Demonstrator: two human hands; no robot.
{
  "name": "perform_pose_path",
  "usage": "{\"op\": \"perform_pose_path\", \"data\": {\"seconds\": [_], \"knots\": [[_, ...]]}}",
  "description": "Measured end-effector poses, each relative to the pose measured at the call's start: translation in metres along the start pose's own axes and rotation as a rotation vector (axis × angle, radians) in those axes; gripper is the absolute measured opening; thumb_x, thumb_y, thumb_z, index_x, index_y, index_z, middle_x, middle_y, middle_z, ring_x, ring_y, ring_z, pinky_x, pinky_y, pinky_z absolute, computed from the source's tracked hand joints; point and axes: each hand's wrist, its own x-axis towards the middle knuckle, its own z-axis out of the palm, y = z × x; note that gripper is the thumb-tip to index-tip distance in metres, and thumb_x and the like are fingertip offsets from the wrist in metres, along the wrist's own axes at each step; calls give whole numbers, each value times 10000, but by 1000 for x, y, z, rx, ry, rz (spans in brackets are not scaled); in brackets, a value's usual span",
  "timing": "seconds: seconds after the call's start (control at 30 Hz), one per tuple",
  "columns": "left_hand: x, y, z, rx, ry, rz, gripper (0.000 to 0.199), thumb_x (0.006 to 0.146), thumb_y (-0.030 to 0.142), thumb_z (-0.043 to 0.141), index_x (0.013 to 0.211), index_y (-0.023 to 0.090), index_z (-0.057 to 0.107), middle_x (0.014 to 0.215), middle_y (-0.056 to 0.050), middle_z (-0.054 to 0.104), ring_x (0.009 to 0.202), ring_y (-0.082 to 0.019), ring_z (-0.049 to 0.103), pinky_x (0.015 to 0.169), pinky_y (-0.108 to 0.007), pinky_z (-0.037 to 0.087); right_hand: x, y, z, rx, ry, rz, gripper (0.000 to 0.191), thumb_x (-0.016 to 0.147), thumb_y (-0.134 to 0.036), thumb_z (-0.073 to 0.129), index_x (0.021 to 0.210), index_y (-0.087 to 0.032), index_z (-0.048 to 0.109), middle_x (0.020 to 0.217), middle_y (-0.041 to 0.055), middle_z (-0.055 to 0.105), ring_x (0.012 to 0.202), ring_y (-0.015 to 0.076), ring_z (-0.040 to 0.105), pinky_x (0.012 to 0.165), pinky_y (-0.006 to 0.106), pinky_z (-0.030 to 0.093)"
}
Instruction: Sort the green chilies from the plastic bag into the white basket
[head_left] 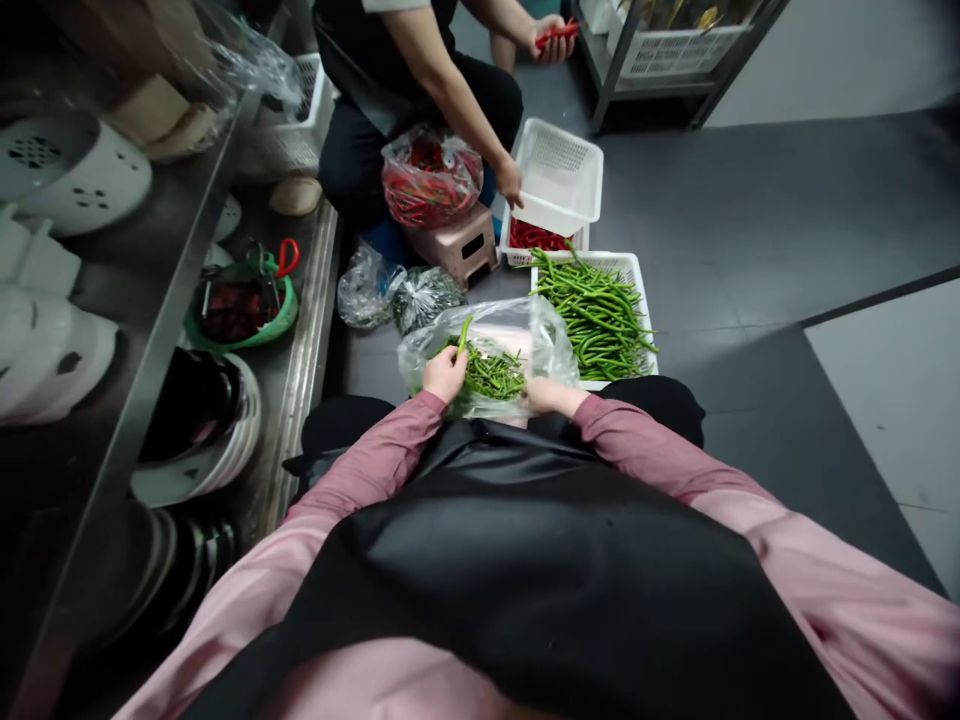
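Nearest, the left hand (445, 373) has its fingers clamped on a green chilli (463, 333) over the bag (540, 335) where the right hand (541, 393), grip unclear, rests, many chillies remaining beside the fuller white basket (628, 270) beyond.

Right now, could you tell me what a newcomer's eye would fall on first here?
Probably the green chillies heaped in a white basket on the floor, just beyond the clear bag where the left hand grips one pod and the right hand rests at the bag's edge. Next, the bag of red chillies on a pink stool beside a co-worker further back.
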Motion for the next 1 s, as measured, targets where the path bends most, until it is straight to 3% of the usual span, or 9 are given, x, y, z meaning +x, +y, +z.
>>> {"op": "perform_pose_path", "data": {"seconds": [0.1, 0.23, 0.37, 0.43, 0.53, 0.6, 0.77, 0.9, 1.0], "knots": [[-12, 1, 10, 48, -64, 142, 326, 899, 400, 404, 952, 199, 655, 869, -60, 700, 792, -180, 633, 666, -246, 406, -15, 6, 7, 150, -79, 81, 356, 707, -288, 705, 1036, -156, 682, 923, 104, 703, 886, 240, 650, 811, 352, 505], [-30, 25, 27, 166, -271, 527, 332, 892, 384, 428, 1080, 208, 637, 943, -75, 700, 831, -194, 642, 715, -259, 430, -12, -17, 4, 730, -49, 178, 370, 881, -404, 469, 1128, -163, 603, 975, 74, 678, 857, 163, 635, 713, 274, 530], [-18, 28, 19, 123, -226, 406, 465, 907, 360, 414, 1350, 219, 431, 985, -48, 692, 828, -167, 648, 725, -236, 452, 5, -18, -35, 888, 287, 274, 269, 902, -351, 425, 949, -152, 599, 867, 66, 657, 733, 129, 614, 612, 227, 519], [1, 17, 11, 173, -175, 320, 400, 911, 292, 389, 1288, 220, 504, 1080, -53, 668, 928, -172, 632, 782, -241, 456, 9, 7, -77, 833, 472, 255, 303, 924, -367, 370, 986, -150, 573, 882, 77, 649, 716, 133, 616, 599, 237, 516], [27, -2, 12, 360, -290, 446, 321, 875, 221, 414, 1094, 220, 649, 1166, -69, 632, 1054, -214, 577, 894, -287, 436, 6, 71, -142, 463, 797, 281, 288, 932, -352, 377, 1063, -155, 543, 961, 98, 633, 795, 160, 615, 673, 277, 513], [38, -9, 22, 452, -383, 556, 322, 856, 210, 434, 1093, 222, 652, 1157, -84, 628, 1079, -239, 555, 921, -331, 429, -1, 118, -163, 130, 797, 365, 185, 890, -260, 474, 1015, -164, 569, 992, 106, 619, 880, 180, 598, 793, 326, 490], [46, -6, 53, 533, -547, 545, 394, 774, 167, 518, 1157, 205, 601, 1157, -116, 608, 1070, -256, 559, 898, -346, 442, -3, 188, -115, -54, 437, 491, 147, 785, -9, 485, 695, -115, 531, 898, 111, 558, 844, 149, 563, 924, 407, 406], [48, -2, 60, 569, -618, 524, 351, 758, 135, 517, 1088, 206, 614, 1075, -111, 626, 1011, -242, 586, 869, -331, 448, 16, 199, -56, -11, 427, 553, 227, 786, 48, 415, 652, -129, 465, 942, 130, 504, 855, 149, 547, 921, 437, 396], [52, -4, 56, 517, -618, 536, 256, 776, 206, 551, 1013, 209, 646, 1041, -100, 629, 984, -241, 591, 855, -324, 456, 32, 205, -45, 1, 470, 600, 179, 802, 32, 400, 779, -122, 489, 1022, 152, 477, 879, 172, 558, 896, 457, 422]]}}
